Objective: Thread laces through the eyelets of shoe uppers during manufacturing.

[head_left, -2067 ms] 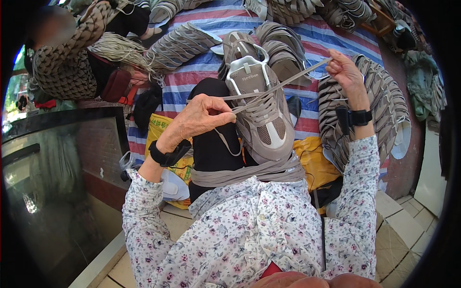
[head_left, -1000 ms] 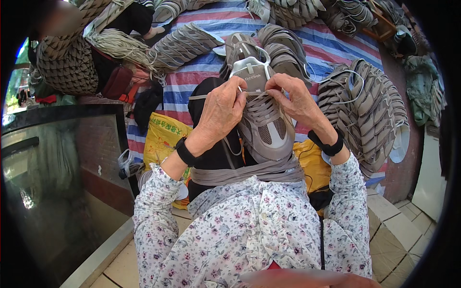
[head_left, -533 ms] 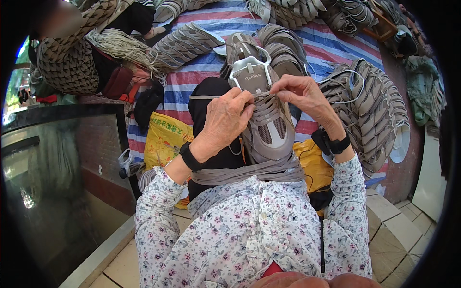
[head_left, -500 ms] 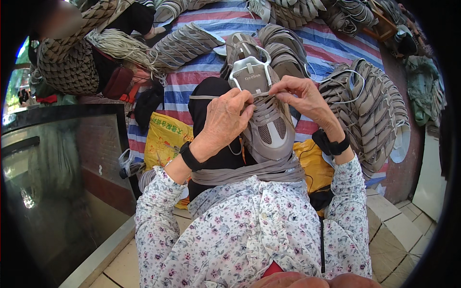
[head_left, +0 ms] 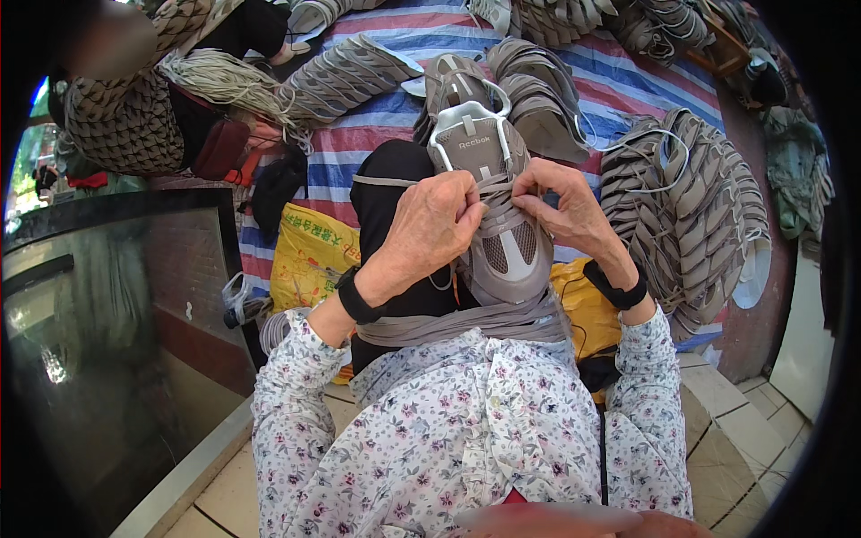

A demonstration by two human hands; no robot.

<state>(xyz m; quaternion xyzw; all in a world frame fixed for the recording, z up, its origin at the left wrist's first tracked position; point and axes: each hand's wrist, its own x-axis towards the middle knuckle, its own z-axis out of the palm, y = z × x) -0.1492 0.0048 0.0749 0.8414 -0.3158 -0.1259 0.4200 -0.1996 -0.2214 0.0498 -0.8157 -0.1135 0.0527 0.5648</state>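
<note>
A grey-taupe shoe upper [head_left: 511,280] with white trim lies across my lap, its toe toward me and its tongue pointing away. Flat taupe shoelaces [head_left: 496,186] cross its middle. My left hand [head_left: 432,220] is closed in a pinch at the left edge of the lacing, gripping a lace near the lower rows. On the other side, my right hand [head_left: 565,208] pinches the lace at the right edge, its thumb and forefinger together. The fingertips partly hide the lace ends. A bundle of loose taupe laces [head_left: 448,328] lies across my lap below the toe.
Nested stacks of similar uppers [head_left: 682,202] lie on the striped sheet [head_left: 345,184] to the right and at the far side [head_left: 350,79]. A yellow bag [head_left: 309,255] sits left of my knee. A dark glass panel [head_left: 126,314] stands at left; another person [head_left: 134,125] is beyond it.
Both hands have shifted slightly toward the toe along the lacing. The right fingers now pinch lower on the right edge; the laces between the hands lie differently across the upper.
</note>
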